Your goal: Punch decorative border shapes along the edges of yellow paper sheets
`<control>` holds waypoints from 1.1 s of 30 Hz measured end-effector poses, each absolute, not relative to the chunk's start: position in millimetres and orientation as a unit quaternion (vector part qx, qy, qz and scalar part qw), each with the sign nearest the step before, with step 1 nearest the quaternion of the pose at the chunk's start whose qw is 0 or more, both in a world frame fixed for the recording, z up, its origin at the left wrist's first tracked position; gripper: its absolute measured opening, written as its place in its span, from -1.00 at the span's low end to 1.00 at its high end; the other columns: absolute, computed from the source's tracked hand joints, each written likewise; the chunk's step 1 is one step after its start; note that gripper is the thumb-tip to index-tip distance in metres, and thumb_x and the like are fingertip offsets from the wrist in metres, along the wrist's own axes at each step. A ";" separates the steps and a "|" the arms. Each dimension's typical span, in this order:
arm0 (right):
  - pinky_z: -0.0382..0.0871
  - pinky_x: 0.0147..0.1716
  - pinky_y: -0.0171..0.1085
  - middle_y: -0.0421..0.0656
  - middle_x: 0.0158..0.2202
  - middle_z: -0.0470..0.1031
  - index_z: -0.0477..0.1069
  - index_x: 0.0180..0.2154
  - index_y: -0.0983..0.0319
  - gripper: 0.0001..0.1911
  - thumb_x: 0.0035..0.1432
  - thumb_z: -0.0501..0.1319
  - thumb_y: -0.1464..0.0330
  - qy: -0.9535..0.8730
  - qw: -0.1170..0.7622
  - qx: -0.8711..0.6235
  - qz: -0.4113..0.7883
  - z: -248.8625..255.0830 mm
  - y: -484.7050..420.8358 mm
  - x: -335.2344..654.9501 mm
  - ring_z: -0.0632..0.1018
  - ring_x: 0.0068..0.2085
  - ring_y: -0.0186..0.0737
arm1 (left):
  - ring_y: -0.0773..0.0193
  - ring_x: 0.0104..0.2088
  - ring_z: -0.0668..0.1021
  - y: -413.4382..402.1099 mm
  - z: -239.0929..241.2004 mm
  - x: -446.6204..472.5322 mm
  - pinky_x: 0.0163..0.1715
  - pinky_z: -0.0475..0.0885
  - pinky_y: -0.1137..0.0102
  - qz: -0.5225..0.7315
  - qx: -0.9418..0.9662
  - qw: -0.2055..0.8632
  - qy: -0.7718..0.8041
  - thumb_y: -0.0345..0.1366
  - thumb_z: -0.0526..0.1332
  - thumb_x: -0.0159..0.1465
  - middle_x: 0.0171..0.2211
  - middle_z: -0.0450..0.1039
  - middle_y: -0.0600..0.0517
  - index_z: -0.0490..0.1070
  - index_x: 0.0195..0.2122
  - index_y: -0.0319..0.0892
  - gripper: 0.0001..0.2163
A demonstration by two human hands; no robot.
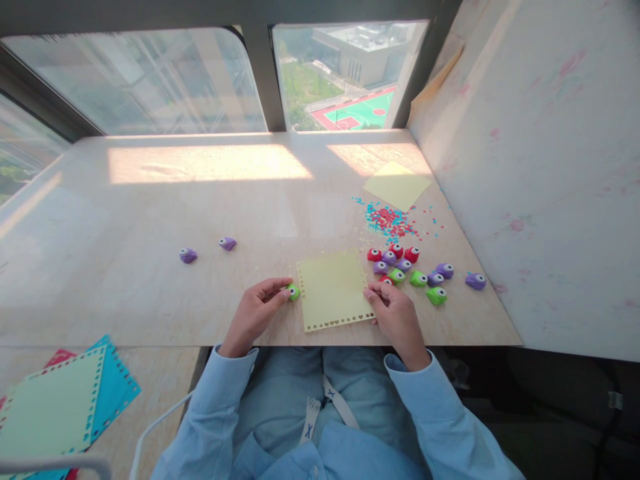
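Note:
Between my hands a square sheet of pale yellow paper (334, 290) lies near the table's front edge, with small shapes punched along its borders, hearts and stars among them. My left hand (257, 310) pinches a small green craft punch (293, 292) with an eye design, just beside the sheet's left edge. My right hand (397, 317) grips the sheet's lower right edge between thumb and fingers. Close to the right hand sits a group of similar punches in red, purple and green, such as a green punch (437, 296) and a red punch (412, 255).
Red and blue paper confetti (390, 221) is scattered at the right, before another yellow sheet (397, 185). Two purple punches (188, 255) stand apart on the left. Punched coloured sheets (55, 400) are stacked at lower left, near a white cable (155, 427). A wall (560, 200) bounds the right side.

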State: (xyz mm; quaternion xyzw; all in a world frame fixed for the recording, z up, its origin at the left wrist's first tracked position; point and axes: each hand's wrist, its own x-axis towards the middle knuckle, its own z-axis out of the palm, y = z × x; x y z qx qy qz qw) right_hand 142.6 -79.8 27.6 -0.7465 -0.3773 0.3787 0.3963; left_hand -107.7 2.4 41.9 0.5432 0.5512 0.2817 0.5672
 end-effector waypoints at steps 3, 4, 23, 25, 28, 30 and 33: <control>0.40 -0.62 -0.30 -0.04 -0.34 0.59 0.54 -0.23 0.30 -0.58 0.11 0.16 0.10 -0.379 0.397 -0.745 0.379 27.0 -79.9 142.9 0.50 -0.48 -0.20 | 0.04 -0.07 0.61 2.5 42.2 -107.5 0.04 0.48 0.15 0.282 0.541 0.569 0.551 0.02 0.40 0.02 -0.12 0.62 -0.13 0.56 -0.13 -0.21 -0.52; 0.40 -0.62 -0.30 -0.04 -0.33 0.59 0.54 -0.22 0.31 -0.57 0.11 0.16 0.09 -0.376 0.399 -0.745 0.381 27.0 -80.1 142.9 0.50 -0.48 -0.20 | 0.04 -0.07 0.61 2.5 42.1 -107.5 0.04 0.48 0.15 0.282 0.541 0.570 0.551 0.01 0.40 0.03 -0.12 0.62 -0.13 0.56 -0.13 -0.20 -0.52; 0.36 -0.61 -0.32 -0.07 -0.37 0.59 0.55 -0.22 0.30 -0.59 0.13 0.17 0.10 -0.387 0.403 -0.744 0.367 25.3 -80.6 143.2 0.47 -0.52 -0.25 | 0.02 -0.07 0.61 2.6 41.4 -106.5 0.04 0.47 0.11 0.284 0.538 0.573 0.549 0.05 0.40 0.01 -0.12 0.62 -0.13 0.56 -0.14 -0.20 -0.51; 0.36 -0.61 -0.31 -0.07 -0.37 0.59 0.55 -0.23 0.30 -0.58 0.13 0.17 0.08 -0.387 0.402 -0.745 0.366 25.6 -80.7 143.2 0.47 -0.51 -0.24 | 0.03 -0.07 0.61 2.4 41.3 -106.6 0.04 0.47 0.12 0.283 0.539 0.572 0.550 0.05 0.40 0.02 -0.11 0.61 -0.13 0.56 -0.13 -0.21 -0.50; 0.36 -0.61 -0.31 -0.07 -0.37 0.59 0.55 -0.23 0.30 -0.59 0.13 0.17 0.10 -0.387 0.400 -0.746 0.366 25.9 -80.9 143.3 0.48 -0.50 -0.23 | 0.04 -0.06 0.61 2.3 41.7 -107.1 0.04 0.47 0.15 0.282 0.537 0.573 0.551 0.04 0.39 0.02 -0.10 0.61 -0.14 0.56 -0.12 -0.22 -0.51; 0.37 -0.62 -0.31 -0.07 -0.36 0.59 0.55 -0.22 0.30 -0.60 0.13 0.17 0.11 -0.383 0.400 -0.746 0.370 25.9 -80.9 143.4 0.48 -0.51 -0.23 | 0.04 -0.07 0.61 2.4 41.9 -107.4 0.04 0.48 0.16 0.280 0.536 0.576 0.550 0.03 0.40 0.02 -0.11 0.61 -0.14 0.55 -0.12 -0.22 -0.50; 0.39 -0.62 -0.30 -0.07 -0.37 0.58 0.55 -0.23 0.30 -0.59 0.12 0.17 0.10 -0.380 0.402 -0.746 0.370 25.8 -81.1 143.4 0.47 -0.52 -0.23 | 0.03 -0.07 0.61 2.6 41.7 -107.8 0.04 0.48 0.15 0.280 0.539 0.574 0.549 0.04 0.39 0.03 -0.11 0.61 -0.14 0.55 -0.12 -0.21 -0.50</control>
